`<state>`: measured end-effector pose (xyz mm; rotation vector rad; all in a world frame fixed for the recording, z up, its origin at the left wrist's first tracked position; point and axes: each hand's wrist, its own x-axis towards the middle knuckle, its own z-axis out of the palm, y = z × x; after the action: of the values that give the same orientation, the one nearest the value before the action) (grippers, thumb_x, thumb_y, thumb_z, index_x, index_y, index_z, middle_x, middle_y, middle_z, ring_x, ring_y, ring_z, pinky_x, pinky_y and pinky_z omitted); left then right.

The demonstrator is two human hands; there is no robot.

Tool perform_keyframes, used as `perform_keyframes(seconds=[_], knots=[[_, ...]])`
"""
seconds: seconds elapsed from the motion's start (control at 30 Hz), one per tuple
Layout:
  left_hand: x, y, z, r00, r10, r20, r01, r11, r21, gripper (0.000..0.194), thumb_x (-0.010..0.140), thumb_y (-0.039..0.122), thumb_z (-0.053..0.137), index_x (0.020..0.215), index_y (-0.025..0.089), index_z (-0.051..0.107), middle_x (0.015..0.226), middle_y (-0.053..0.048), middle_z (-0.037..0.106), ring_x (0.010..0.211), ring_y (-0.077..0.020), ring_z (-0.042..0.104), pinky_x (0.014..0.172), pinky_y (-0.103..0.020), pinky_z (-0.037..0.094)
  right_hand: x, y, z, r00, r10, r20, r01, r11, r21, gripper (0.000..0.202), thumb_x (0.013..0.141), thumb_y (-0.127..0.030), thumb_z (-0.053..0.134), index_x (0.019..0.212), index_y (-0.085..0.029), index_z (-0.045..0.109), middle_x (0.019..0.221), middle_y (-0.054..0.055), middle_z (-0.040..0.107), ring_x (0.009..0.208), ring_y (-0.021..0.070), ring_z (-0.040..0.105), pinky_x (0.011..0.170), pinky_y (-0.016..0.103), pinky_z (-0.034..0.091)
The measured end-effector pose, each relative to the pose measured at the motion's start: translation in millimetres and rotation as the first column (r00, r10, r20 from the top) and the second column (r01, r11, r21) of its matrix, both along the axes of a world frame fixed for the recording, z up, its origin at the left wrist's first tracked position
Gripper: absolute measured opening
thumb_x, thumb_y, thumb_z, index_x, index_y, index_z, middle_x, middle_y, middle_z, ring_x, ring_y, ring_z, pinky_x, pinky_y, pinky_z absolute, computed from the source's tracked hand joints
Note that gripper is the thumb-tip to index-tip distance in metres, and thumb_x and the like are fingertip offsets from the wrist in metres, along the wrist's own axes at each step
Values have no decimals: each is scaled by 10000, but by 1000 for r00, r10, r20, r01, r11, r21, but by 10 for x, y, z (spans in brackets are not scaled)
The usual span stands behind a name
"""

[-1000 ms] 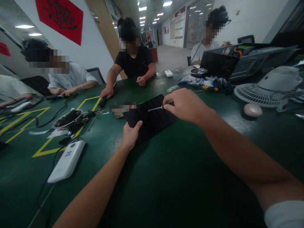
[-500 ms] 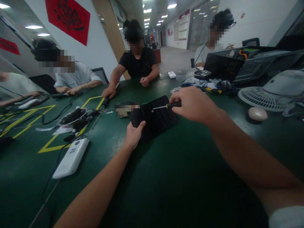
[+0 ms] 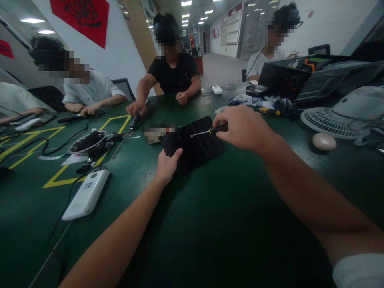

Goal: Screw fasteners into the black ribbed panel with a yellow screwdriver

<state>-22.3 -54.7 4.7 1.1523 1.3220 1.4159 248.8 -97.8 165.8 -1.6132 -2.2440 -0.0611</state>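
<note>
Over black panel, screwdriver in right hand.

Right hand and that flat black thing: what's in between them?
A screwdriver, in the head view: the right hand holds it, and its tip reaches over the black panel.

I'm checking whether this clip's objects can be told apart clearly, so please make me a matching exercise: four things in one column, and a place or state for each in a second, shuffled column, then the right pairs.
Column one
A. Screwdriver
B. Black panel
C. White pack
D. Fan

Column two
1. On the right side of the picture
2. Gripped by the left hand
3. Marked 22
4. In the fingers of the right hand

Right pairs
A-4, B-2, C-3, D-1
</note>
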Motion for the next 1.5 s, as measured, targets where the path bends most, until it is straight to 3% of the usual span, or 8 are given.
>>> perform_keyframes(seconds=[0.5, 0.73, 0.93, 1.23, 1.5], knots=[[-12, 10, -13, 1000, 11, 0, -11, 1000, -6, 468, 744, 369, 946, 1134, 182, 768, 1143, -131, 834, 1122, -333, 783, 1111, -549, 589, -53, -2, -30, 1000, -2, -5, 1, 1000, -20, 322, 904, -252, 688, 1171, -250, 867, 1186, 131, 822, 1112, 371, 729, 892, 464, 527], [-12, -4, -5, 1000, -6, 15, 6, 1000, 10, 512, 728, 402, 954, 1150, 181, 769, 1178, -135, 832, 1124, -331, 788, 1095, -544, 598, -69, -14, -8, 1000, -4, 16, 4, 1000, -18, 286, 933, -286, 675, 1121, -226, 881, 1157, 133, 813, 1072, 336, 726, 875, 429, 534], [-49, 18, -55, 1000, -18, 18, 18, 1000, 2, 522, 734, 414, 955, 1157, 173, 767, 1172, -147, 831, 1092, -325, 796, 1089, -556, 601, -88, -30, 7, 998, -44, 53, 47, 997, -63, 322, 978, -326, 646, 1177, -218, 874, 1255, 162, 785, 1112, 387, 714, 828, 461, 515], [-39, 2, -33, 999, -12, 38, 13, 1000, -16, 487, 739, 399, 961, 1132, 184, 770, 1139, -136, 839, 1083, -329, 802, 1088, -557, 602, -121, -47, -4, 999, 5, 44, -3, 998, -60, 328, 1022, -329, 589, 1150, -221, 872, 1135, 136, 811, 1028, 324, 724, 800, 417, 503], [-59, 41, -88, 1000, -17, 14, 17, 1000, 6, 478, 755, 406, 949, 1135, 173, 776, 1128, -131, 842, 1072, -320, 796, 1113, -558, 589, -134, -34, -78, 999, 0, 50, 0, 1000, -9, 270, 906, -206, 742, 1144, -210, 868, 1134, 131, 782, 987, 297, 708, 821, 396, 515]])
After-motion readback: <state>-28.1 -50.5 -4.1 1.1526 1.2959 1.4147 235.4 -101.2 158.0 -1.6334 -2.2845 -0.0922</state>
